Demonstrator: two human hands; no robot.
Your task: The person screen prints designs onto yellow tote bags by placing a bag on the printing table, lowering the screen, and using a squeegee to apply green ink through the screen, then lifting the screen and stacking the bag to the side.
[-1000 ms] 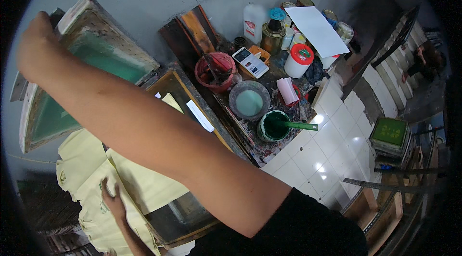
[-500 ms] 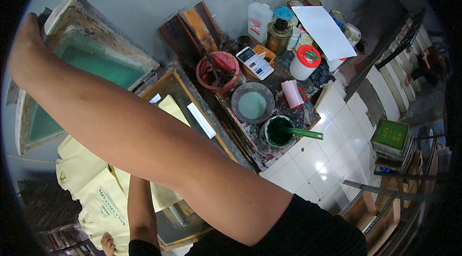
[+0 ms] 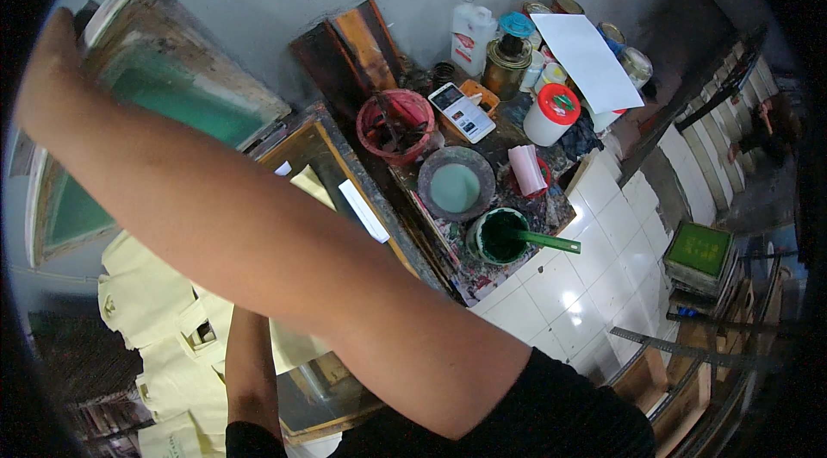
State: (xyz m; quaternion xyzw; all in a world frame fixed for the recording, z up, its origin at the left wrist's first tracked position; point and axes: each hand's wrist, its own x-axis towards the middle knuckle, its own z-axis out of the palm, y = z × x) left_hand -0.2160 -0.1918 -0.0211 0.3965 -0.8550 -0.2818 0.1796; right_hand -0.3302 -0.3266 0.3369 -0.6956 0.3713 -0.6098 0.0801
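Observation:
Stretching across the view, my right arm ends at the far upper left, where my right hand [image 3: 53, 66] is curled at the edge of a raised, tilted screen-printing frame [image 3: 194, 105] with green mesh. Its fingertips are blurred and hidden. Below it my left forearm [image 3: 251, 372] passes up behind the right arm, which hides the left hand. Under the arms lies a wood-edged printing board [image 3: 345, 156], with a white strip [image 3: 363, 211] and a corner of pale yellow cloth on it. Several pale yellow cloth bags [image 3: 142, 290] spread out at the lower left, one showing green print near the bottom edge.
A stained bench holds a red bucket [image 3: 370, 137], a phone [image 3: 463, 113], a grey bowl [image 3: 424, 191], a pot of dark green ink [image 3: 504, 238] with a green-handled tool, a red-lidded jar [image 3: 543, 126], bottles and tins. Stacked frames [image 3: 699, 251] and another person [image 3: 762, 135] are at the right.
The printed bag has slid down toward the bottom edge, uncovering other bags. A hand gripping it at the lower left has left the view. The pale yellow cloth on the board shows less.

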